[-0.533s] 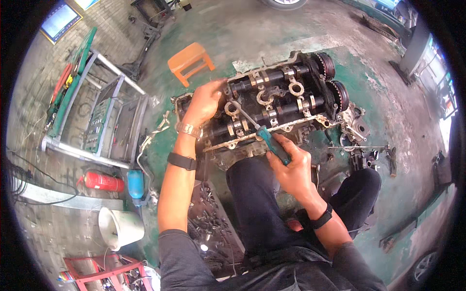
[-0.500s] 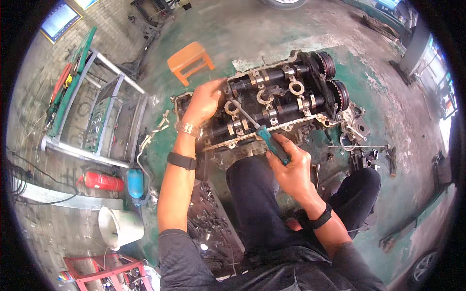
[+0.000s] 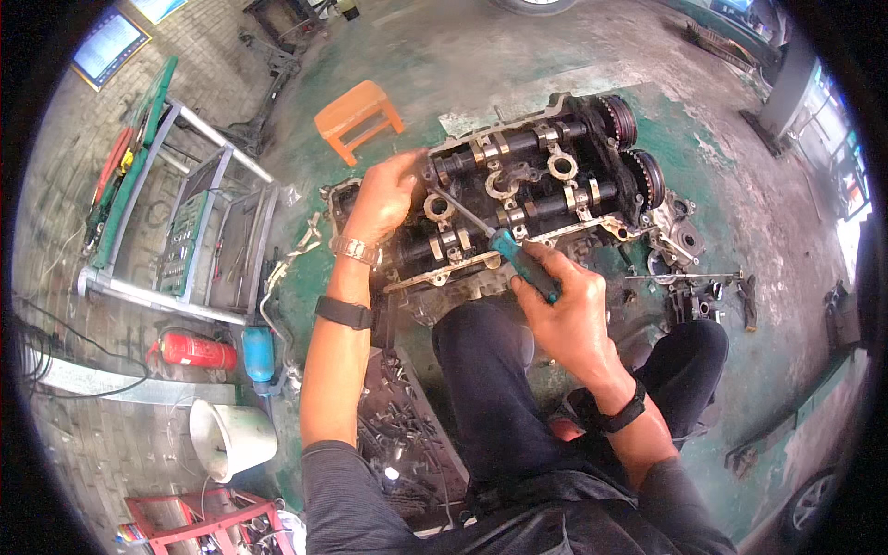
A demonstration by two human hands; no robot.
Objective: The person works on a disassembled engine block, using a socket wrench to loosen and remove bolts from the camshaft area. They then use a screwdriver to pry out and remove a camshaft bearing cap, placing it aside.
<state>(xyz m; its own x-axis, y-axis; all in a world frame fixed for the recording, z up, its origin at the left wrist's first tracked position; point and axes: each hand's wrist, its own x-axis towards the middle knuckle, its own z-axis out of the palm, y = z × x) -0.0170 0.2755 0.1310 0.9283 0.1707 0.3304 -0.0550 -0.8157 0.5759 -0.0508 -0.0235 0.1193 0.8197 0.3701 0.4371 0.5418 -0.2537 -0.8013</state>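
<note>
In front of my knees lies an engine cylinder head [image 3: 532,245] with two dark camshafts and toothed sprockets [image 3: 646,178] at its right end. My right hand [image 3: 578,310] is closed round the teal and black handle of a screwdriver [image 3: 511,250]. Its metal shank slants up and left over the head, and the tip is close to a round bore near my left hand. Curled at the left part of the head, my left hand [image 3: 384,202] has its fingertips down by the far camshaft's end; what they grip is hidden.
A tray of loose metal parts [image 3: 407,444] sits left of my legs. Beyond the head stands an orange stool [image 3: 359,120]. To the left are a metal cart [image 3: 153,296], a red extinguisher [image 3: 196,351] and a white bucket [image 3: 248,444]. Removed engine parts [image 3: 683,245] lie at right.
My right hand has shifted slightly right and down, and the screwdriver's handle has moved with it. My left hand stays at nearly the same spot on the head.
</note>
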